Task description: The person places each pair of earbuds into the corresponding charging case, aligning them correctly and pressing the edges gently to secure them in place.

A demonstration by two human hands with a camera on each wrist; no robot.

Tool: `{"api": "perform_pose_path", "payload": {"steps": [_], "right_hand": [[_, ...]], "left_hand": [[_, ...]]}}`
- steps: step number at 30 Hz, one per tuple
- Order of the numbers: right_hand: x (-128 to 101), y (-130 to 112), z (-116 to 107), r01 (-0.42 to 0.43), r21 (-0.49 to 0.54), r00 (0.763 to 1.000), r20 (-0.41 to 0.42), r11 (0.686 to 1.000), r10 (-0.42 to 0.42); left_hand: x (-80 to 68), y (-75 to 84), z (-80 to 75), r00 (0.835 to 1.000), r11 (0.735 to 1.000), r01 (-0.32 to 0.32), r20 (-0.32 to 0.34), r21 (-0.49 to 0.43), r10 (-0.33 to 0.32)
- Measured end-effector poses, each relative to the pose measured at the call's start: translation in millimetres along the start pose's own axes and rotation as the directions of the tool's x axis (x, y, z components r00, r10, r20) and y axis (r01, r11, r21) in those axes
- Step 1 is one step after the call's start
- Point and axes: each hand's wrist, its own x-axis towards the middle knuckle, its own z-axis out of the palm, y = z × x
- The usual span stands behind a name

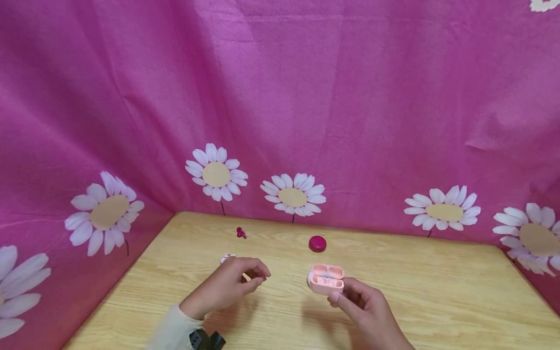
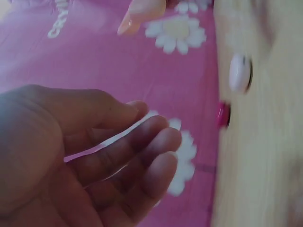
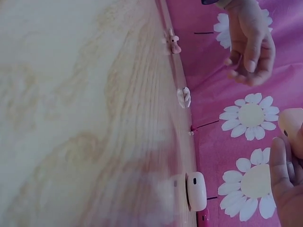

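My right hand [image 1: 367, 311] grips a pink earbud case [image 1: 326, 279] with its lid open, just above the wooden table [image 1: 428, 291]. In the right wrist view the thumb [image 3: 280, 165] lies beside the pink case [image 3: 292, 126]. My left hand [image 1: 232, 287] hovers to the left of the case with its fingers loosely curled and nothing in them. The left wrist view shows the bare palm and fingers [image 2: 142, 156]. A pale earbud [image 1: 227, 257] lies on the table just beyond the left hand.
A dark pink earbud [image 1: 241, 233] and a round magenta case [image 1: 317, 243] lie near the table's back edge. A white oval object [image 3: 196, 191] shows in the right wrist view. Pink cloth with white daisies [image 1: 292, 195] hangs behind and at both sides.
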Motion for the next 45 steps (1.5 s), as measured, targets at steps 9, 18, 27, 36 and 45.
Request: {"api": "perform_pose_path", "payload": {"steps": [9,18,27,36,45], "right_hand": [[4,3,2,0.061,-0.001,0.998,0.011,0.998,-0.061],[2,8,1,0.096,0.006,0.995,0.031,0.995,-0.096],[1,5,-1,0.048,0.017,0.999,0.015,0.999,-0.048],[0,3,-1,0.053,0.026,0.998,0.011,0.998,-0.054],[1,3,-1,0.063,0.014,0.998,-0.003,0.998,-0.063]], "left_hand": [[-18.8,-21.3,-28.6,0.996,0.944,0.092,-0.041,0.317,-0.083],[-38.5,-36.6,-42.4,0.966,0.9,0.246,-0.011,0.36,-0.259],[-42.1,-43.2,-45.3,0.947,0.881,0.287,0.027,0.376,-0.32],[-44.5,-47.4,-43.4,0.912,0.85,0.363,0.042,0.382,-0.408],[-44.3,-48.6,-43.2,0.899,0.855,0.385,0.07,0.348,-0.433]]}}
